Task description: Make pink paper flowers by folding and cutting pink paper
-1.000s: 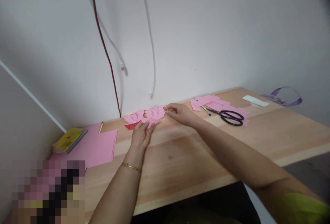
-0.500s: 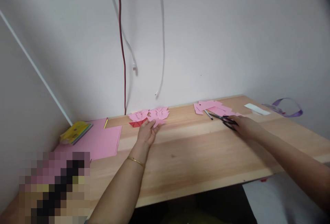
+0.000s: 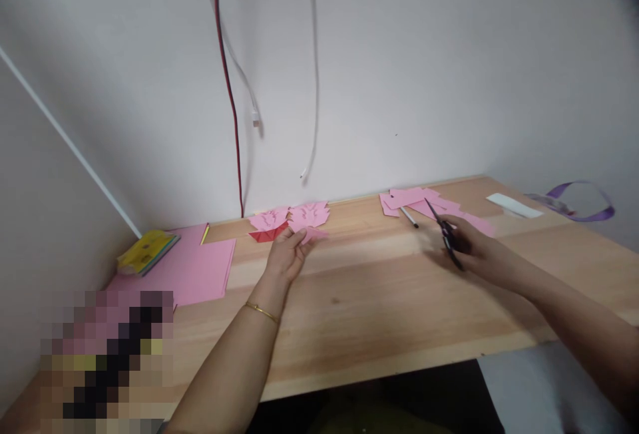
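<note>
My left hand [image 3: 289, 254] pinches a small pink paper piece [image 3: 315, 234] above the wooden table. Behind it lie pink cut-paper shapes [image 3: 308, 214] with slits and jagged edges, and a red folded paper [image 3: 267, 233] is just left of the fingers. On the right, my right hand [image 3: 469, 244] is wrapped round black scissors [image 3: 448, 237], whose blades point up and away to the left. Past the blades are pink paper strips [image 3: 412, 198] and a pen [image 3: 409, 217].
Large pink sheets [image 3: 200, 271] and a yellow packet [image 3: 147, 252] lie at the left. A white strip [image 3: 514, 205] and a purple ribbon loop [image 3: 606, 211] are at the far right. Cables hang down the wall behind the table [image 3: 349, 327].
My right hand has lifted the scissors and turned them, so the blades now point away instead of left. My left hand stays in about the same place with the pink piece.
</note>
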Available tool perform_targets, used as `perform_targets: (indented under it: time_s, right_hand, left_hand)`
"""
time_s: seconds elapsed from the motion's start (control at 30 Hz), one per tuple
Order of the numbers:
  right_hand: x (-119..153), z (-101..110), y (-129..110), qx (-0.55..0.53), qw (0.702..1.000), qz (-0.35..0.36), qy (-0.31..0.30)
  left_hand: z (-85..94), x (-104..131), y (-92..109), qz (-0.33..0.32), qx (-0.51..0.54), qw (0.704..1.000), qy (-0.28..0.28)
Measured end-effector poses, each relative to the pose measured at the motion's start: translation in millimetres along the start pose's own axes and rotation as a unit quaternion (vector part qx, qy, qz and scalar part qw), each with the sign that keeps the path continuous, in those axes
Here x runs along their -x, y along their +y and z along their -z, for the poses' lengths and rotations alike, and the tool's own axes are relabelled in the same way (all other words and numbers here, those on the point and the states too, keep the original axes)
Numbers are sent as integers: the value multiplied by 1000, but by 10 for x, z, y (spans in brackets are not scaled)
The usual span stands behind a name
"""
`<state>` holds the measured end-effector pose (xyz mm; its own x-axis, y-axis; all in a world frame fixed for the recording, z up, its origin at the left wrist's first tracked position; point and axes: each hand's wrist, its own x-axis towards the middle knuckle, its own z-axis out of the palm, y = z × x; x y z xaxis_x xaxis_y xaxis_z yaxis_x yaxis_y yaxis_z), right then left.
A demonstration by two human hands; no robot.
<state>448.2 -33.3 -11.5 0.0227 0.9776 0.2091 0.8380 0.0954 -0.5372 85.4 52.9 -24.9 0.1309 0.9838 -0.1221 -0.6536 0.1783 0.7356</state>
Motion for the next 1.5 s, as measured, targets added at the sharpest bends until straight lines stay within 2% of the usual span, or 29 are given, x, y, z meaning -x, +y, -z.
perform_targets:
  time_s: [0.07, 0.13, 0.27, 0.37, 0.53, 0.63, 0.77, 1.0, 1.5]
  right_hand:
    - [-73, -99, -285, -79, 993, 44, -71]
    - [-189, -217, -605, -96, 987, 69, -105]
    - [-453, -524, -1139, -147, 962, 192, -126]
    - [-581, -757, -1300, -168, 951, 225, -131]
    - [-571, -943, -1179, -188, 943, 222, -162]
    - [-524, -940, -1096, -183, 939, 224, -187]
    - [-498, -903, -1118, -176, 935, 232, -203]
    - [-462, -865, -1200, -178, 932, 243, -203]
    - [-441, -896, -1184, -167, 942, 226, -184]
  left_hand:
    - [-30, 24, 3, 4, -9, 1000, -5]
    - [-55, 47, 12, 3, -19, 1000, -8]
    - [-67, 78, 24, -5, -50, 999, -19]
    - [-57, 89, 20, -3, -71, 997, -42]
    - [-49, 85, 3, 17, -71, 995, -68]
    - [-40, 79, -11, 29, -76, 994, -73]
    - [-30, 90, -33, 32, -93, 991, -86]
    - [-68, 127, -77, 17, -144, 985, -94]
    - [-60, 120, -94, 25, -150, 984, -98]
